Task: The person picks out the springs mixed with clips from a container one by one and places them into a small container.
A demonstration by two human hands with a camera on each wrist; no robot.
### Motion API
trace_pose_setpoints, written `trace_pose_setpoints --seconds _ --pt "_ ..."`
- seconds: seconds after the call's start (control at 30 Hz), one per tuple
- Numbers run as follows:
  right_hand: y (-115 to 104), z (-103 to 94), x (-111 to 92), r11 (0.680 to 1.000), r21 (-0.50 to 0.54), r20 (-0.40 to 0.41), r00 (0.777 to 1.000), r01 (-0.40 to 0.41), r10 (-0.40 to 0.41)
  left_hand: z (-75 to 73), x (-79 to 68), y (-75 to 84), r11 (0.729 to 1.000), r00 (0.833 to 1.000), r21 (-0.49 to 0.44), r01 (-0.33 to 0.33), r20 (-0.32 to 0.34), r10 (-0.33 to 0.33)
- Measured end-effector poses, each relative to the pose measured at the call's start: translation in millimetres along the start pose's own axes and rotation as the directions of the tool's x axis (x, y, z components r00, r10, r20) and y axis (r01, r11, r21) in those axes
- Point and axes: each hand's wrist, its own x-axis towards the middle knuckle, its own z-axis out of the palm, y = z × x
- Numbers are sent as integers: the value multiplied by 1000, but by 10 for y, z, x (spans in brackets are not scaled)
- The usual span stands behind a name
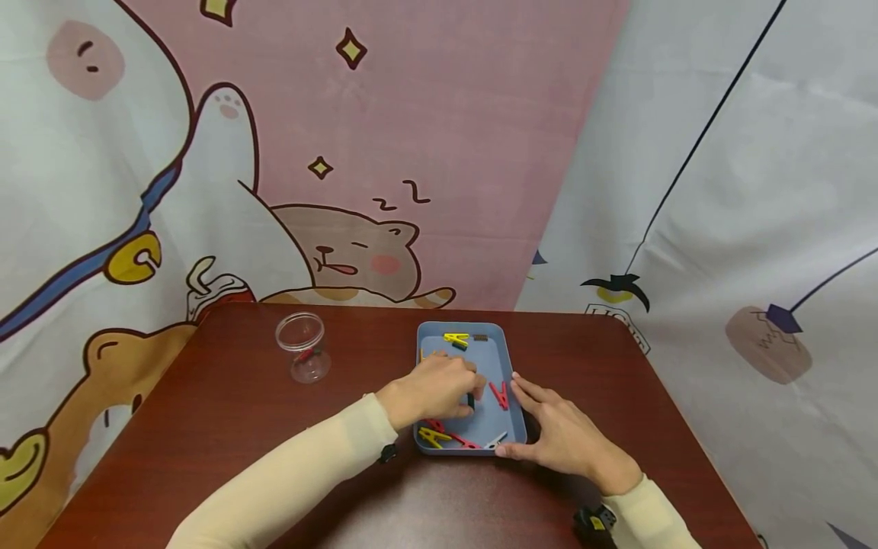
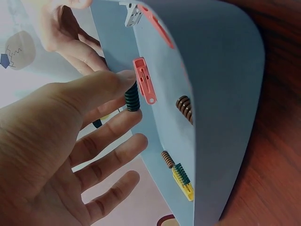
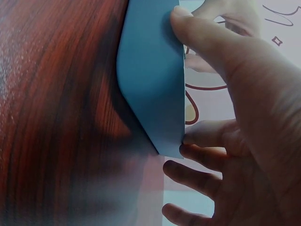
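Observation:
My left hand [image 1: 439, 385] reaches over the blue-grey tray [image 1: 490, 362] and pinches a dark green coil spring [image 2: 133, 100] between thumb and index finger. Its other fingers are spread. Behind the spring in the left wrist view lies a red clothespin [image 2: 145, 81]. My right hand [image 1: 572, 431] rests at the tray's near right corner, its thumb on the near rim and its fingertips along the right rim. At the tray's far end are a yellow clothespin [image 1: 454, 337], another green spring [image 2: 181, 174] and a brown spring [image 1: 480, 337].
Along the tray's near end lie a yellow clothespin [image 1: 434, 437], red clothespins [image 1: 466, 441] and a white clothespin [image 1: 495, 440]. A clear plastic jar [image 1: 302, 335] with something red in it stands to the left on the brown table [image 1: 357, 496]. A printed cloth [image 1: 466, 152] hangs behind.

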Motion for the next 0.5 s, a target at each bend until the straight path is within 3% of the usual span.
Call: trace_pose_setpoints --seconds 0.5 --pt "2 -6 -7 1000 -16 -7 1000 12 -12 -39 -139 -85 1000 999 16 25 -45 -24"
